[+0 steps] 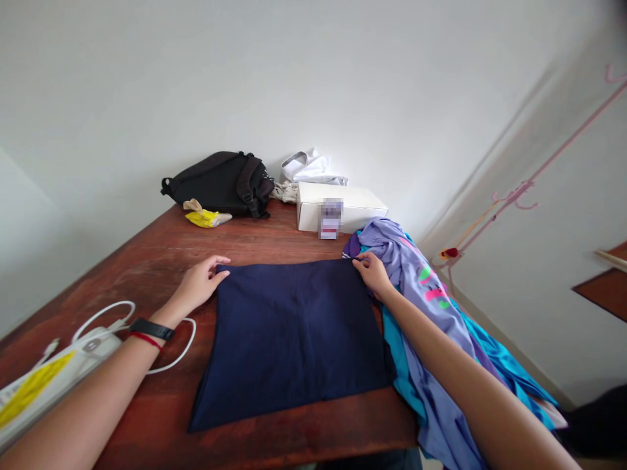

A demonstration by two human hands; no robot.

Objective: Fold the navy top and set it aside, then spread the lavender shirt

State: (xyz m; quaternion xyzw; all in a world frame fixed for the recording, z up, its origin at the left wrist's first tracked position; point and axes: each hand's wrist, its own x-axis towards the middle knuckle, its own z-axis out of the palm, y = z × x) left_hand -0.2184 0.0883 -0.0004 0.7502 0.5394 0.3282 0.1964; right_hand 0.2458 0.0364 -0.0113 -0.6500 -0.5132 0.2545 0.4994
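Note:
A navy blue garment (298, 326), folded into a broad flat shape, lies on the reddish-brown wooden table (343, 424). Its exact kind is not clear. My left hand (203, 281) is at its far left corner, thumb and fingers curled around the edge with a small gap showing between their tips. At the far right corner, my right hand (375, 274) pinches the edge between thumb and fingers. A dark band and a red string circle my left wrist. Beside and under my right forearm is a heap of lavender and turquoise clothes (416, 274).
A black backpack (210, 183), a yellow packet (202, 218), a white box (362, 203) and white cloth (313, 168) are at the back. A power strip (59, 372) with white cables lies left. A pink rack (514, 192) stands by the right wall.

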